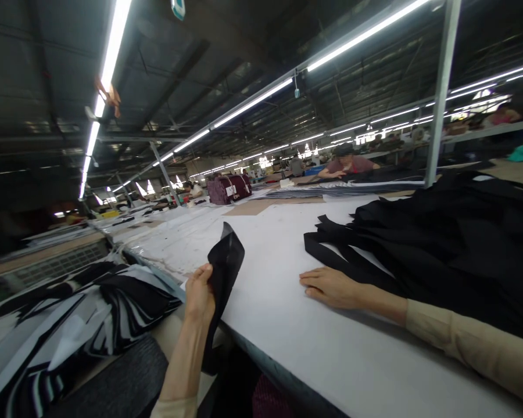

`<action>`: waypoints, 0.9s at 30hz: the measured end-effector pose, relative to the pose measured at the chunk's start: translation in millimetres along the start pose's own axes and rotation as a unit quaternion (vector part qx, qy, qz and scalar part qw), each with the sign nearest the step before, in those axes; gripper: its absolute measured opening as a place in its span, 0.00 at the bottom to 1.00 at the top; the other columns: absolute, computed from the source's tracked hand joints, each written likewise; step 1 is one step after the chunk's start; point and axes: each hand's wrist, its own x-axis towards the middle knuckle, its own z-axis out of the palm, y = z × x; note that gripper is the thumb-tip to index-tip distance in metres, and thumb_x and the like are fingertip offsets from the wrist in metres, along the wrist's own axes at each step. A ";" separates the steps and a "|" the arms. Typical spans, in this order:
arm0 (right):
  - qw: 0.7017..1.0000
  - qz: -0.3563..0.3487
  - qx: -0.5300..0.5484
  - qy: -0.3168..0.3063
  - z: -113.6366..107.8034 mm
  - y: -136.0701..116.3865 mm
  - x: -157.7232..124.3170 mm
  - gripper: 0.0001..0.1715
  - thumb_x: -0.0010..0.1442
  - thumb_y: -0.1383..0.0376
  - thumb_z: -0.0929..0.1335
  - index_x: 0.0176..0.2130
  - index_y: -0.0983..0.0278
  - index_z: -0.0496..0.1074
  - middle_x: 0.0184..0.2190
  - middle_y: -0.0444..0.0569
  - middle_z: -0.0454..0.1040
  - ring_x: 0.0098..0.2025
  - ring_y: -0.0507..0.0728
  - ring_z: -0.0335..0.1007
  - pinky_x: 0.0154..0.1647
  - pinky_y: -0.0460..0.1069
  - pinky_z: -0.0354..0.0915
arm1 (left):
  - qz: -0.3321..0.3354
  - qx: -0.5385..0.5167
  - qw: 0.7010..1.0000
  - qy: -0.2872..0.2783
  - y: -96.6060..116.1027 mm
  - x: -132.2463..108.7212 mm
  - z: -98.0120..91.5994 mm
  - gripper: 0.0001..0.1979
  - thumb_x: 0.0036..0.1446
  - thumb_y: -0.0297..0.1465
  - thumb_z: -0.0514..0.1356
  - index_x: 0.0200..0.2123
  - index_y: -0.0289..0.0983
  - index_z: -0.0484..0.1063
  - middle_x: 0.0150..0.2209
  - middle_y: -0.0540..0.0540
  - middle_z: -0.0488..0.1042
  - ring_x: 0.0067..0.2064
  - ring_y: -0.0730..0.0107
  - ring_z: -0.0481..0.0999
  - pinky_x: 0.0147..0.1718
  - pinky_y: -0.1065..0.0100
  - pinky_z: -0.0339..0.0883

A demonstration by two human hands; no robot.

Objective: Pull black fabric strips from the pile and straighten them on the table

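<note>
My left hand (pixel 199 295) is closed around a cut piece of black fabric (pixel 225 261), holding it upright at the near edge of the long white cutting table (pixel 287 325). My right hand (pixel 329 286) lies flat on the table with its fingers stretched out, holding nothing. Its fingertips point left, and it rests just in front of a pile of black fabric pieces (pixel 440 244) that spreads over the right side of the table. Black strips from that pile reach out toward the hand.
A heap of black and white scraps (pixel 82 313) lies lower left, below the table edge. A metal post (pixel 440 93) rises at the right. Far down the table a person (pixel 346 164) leans over it; maroon bundles (pixel 229 188) and paper sheets lie beyond.
</note>
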 end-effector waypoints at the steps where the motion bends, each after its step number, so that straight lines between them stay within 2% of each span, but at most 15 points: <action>1: 1.000 0.011 0.006 0.017 -3.0 -3.2 1.4 0.22 0.63 0.58 0.58 0.48 0.65 0.71 0.50 0.54 0.70 0.53 0.62 0.63 0.55 0.57 0.56 | -0.001 -0.006 1.000 0.000 2.3 -3.5 -2.7 0.10 0.40 0.34 0.63 0.24 0.35 0.66 0.21 0.54 0.66 0.23 0.78 0.65 0.24 0.75 0.59; 3: 0.996 0.058 0.032 0.062 -10.9 -10.6 4.0 0.23 0.61 0.55 0.59 0.48 0.65 0.70 0.48 0.56 0.71 0.51 0.63 0.64 0.53 0.58 0.58 | -0.006 -0.011 1.000 -0.018 -0.9 -16.1 3.7 0.11 0.41 0.36 0.63 0.25 0.35 0.66 0.21 0.55 0.65 0.23 0.79 0.63 0.23 0.76 0.57; 5: 0.985 0.110 0.081 0.103 -18.5 -17.7 6.1 0.30 0.57 0.52 0.63 0.54 0.66 0.64 0.50 0.58 0.68 0.48 0.62 0.66 0.48 0.57 0.63 | -0.012 -0.007 0.998 -0.056 -9.6 -33.3 20.7 0.12 0.43 0.36 0.63 0.26 0.35 0.67 0.20 0.55 0.64 0.22 0.79 0.61 0.22 0.76 0.54; 7: 0.969 0.141 0.150 0.137 -21.9 -20.8 8.0 0.35 0.53 0.54 0.67 0.56 0.65 0.59 0.50 0.57 0.67 0.43 0.60 0.69 0.40 0.53 0.67 | -0.019 0.005 0.994 -0.108 -17.7 -51.6 39.7 0.11 0.44 0.36 0.63 0.27 0.35 0.68 0.20 0.56 0.62 0.22 0.79 0.59 0.22 0.76 0.53; 11: 0.935 0.159 0.242 0.204 -13.3 -11.0 11.4 0.22 0.50 0.68 0.65 0.47 0.64 0.64 0.36 0.48 0.74 0.34 0.56 0.71 0.33 0.49 0.66 | 0.017 0.103 0.965 -0.239 -22.8 -77.9 60.5 0.10 0.52 0.37 0.58 0.30 0.36 0.67 0.23 0.53 0.63 0.25 0.77 0.60 0.25 0.74 0.55; 13: 0.924 0.157 0.269 0.223 -7.6 -6.5 12.0 0.19 0.48 0.72 0.63 0.43 0.64 0.65 0.31 0.46 0.73 0.33 0.55 0.70 0.33 0.48 0.65 | 0.069 0.186 0.944 -0.264 -22.5 -83.4 63.8 0.12 0.53 0.39 0.58 0.36 0.38 0.67 0.30 0.51 0.66 0.28 0.74 0.64 0.28 0.72 0.59; 14: 0.922 0.152 0.277 0.223 -6.1 -6.9 12.0 0.18 0.48 0.72 0.62 0.41 0.64 0.65 0.31 0.45 0.73 0.33 0.55 0.70 0.32 0.48 0.65 | 0.101 0.232 0.932 -0.261 -22.8 -84.9 65.4 0.16 0.50 0.40 0.61 0.40 0.38 0.66 0.33 0.50 0.68 0.32 0.71 0.66 0.31 0.71 0.60; 16: 0.924 0.143 0.282 0.216 -6.6 -12.9 11.7 0.16 0.48 0.72 0.62 0.40 0.64 0.66 0.30 0.45 0.73 0.32 0.54 0.69 0.31 0.47 0.64 | 0.170 0.331 0.895 -0.245 -25.3 -87.5 69.9 0.27 0.44 0.39 0.65 0.48 0.40 0.64 0.40 0.46 0.69 0.40 0.64 0.68 0.38 0.68 0.62; 17: 0.926 0.141 0.280 0.211 -8.3 -17.7 11.4 0.15 0.49 0.71 0.62 0.39 0.64 0.66 0.29 0.45 0.73 0.31 0.54 0.69 0.30 0.47 0.64 | 0.199 0.377 0.874 -0.235 -27.6 -89.0 72.7 0.28 0.46 0.38 0.65 0.51 0.41 0.64 0.41 0.45 0.70 0.43 0.61 0.68 0.40 0.67 0.61; 19: 0.933 0.145 0.260 0.201 -12.5 -26.9 10.8 0.10 0.52 0.68 0.63 0.37 0.64 0.66 0.27 0.45 0.72 0.29 0.54 0.68 0.27 0.46 0.63 | 0.234 0.433 0.844 -0.213 -33.0 -92.2 77.7 0.21 0.54 0.34 0.58 0.52 0.42 0.65 0.41 0.44 0.71 0.43 0.61 0.69 0.40 0.67 0.62; 21: 0.944 0.150 0.234 0.176 -15.8 -31.0 9.9 0.05 0.54 0.66 0.63 0.32 0.64 0.67 0.24 0.44 0.70 0.25 0.53 0.66 0.25 0.46 0.61 | 0.247 0.434 0.842 -0.202 -36.0 -93.3 78.4 0.17 0.59 0.31 0.51 0.51 0.41 0.67 0.38 0.43 0.72 0.40 0.63 0.71 0.39 0.67 0.62; 22: 0.949 0.154 0.224 0.158 -16.7 -30.2 9.3 0.05 0.54 0.65 0.63 0.29 0.64 0.67 0.21 0.43 0.69 0.24 0.52 0.65 0.24 0.46 0.59 | 0.245 0.410 0.855 -0.201 -35.2 -91.7 75.7 0.17 0.59 0.31 0.50 0.50 0.41 0.69 0.37 0.43 0.73 0.39 0.63 0.71 0.39 0.67 0.62; 24: 0.946 0.183 0.235 0.131 -17.1 -22.9 7.5 0.08 0.55 0.65 0.63 0.25 0.64 0.66 0.17 0.42 0.66 0.20 0.51 0.63 0.22 0.46 0.57 | 0.211 0.318 0.909 -0.169 -26.6 -82.6 62.2 0.15 0.59 0.33 0.51 0.46 0.38 0.72 0.35 0.44 0.74 0.38 0.64 0.71 0.40 0.67 0.63; 26: 0.926 0.231 0.269 0.132 -16.7 -10.3 5.0 0.08 0.54 0.66 0.65 0.24 0.64 0.65 0.16 0.41 0.64 0.19 0.51 0.61 0.21 0.45 0.55 | 0.134 0.191 0.972 -0.033 -8.5 -66.2 38.8 0.14 0.59 0.36 0.53 0.39 0.35 0.74 0.32 0.47 0.74 0.37 0.65 0.72 0.38 0.67 0.65; 27: 0.913 0.256 0.287 0.139 -16.6 -3.2 3.7 0.09 0.53 0.66 0.65 0.23 0.64 0.65 0.16 0.41 0.64 0.18 0.51 0.61 0.21 0.45 0.55 | 0.094 0.127 0.983 0.097 2.9 -56.7 24.7 0.15 0.58 0.38 0.53 0.36 0.34 0.74 0.29 0.48 0.74 0.36 0.66 0.72 0.36 0.67 0.66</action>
